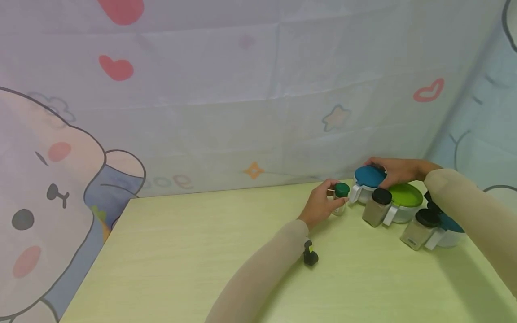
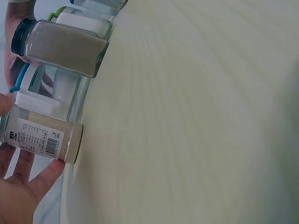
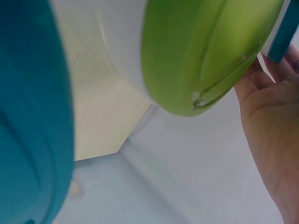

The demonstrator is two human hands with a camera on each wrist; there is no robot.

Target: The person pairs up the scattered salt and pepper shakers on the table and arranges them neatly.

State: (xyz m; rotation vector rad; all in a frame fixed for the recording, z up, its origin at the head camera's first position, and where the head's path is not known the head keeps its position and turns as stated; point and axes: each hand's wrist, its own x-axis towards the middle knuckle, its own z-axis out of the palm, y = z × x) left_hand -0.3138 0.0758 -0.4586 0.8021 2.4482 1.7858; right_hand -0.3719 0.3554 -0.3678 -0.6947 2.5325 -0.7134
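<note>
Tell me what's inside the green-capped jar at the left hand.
The jar holds something tan, seen through its clear lower wall. The label and left hand cover other parts, so what lies behind them cannot be seen.

the left hand (image 2: 21,193) is gripping a clear jar (image 2: 44,135) of tan powder (image 2: 72,143), and its white barcode label (image 2: 35,138) is facing the camera. a blue-lidded container (image 2: 66,91) with a chunky white handle (image 2: 37,103) is sitting just beside it. the right hand (image 2: 10,69) is kinda showing behind a dark-lidded jar (image 2: 60,46) of greyish stuff (image 2: 72,51), a green-lidded container (image 2: 83,23) is peeking out past that, and pale tabletop (image 2: 187,116) is taking up most of the view.
</note>
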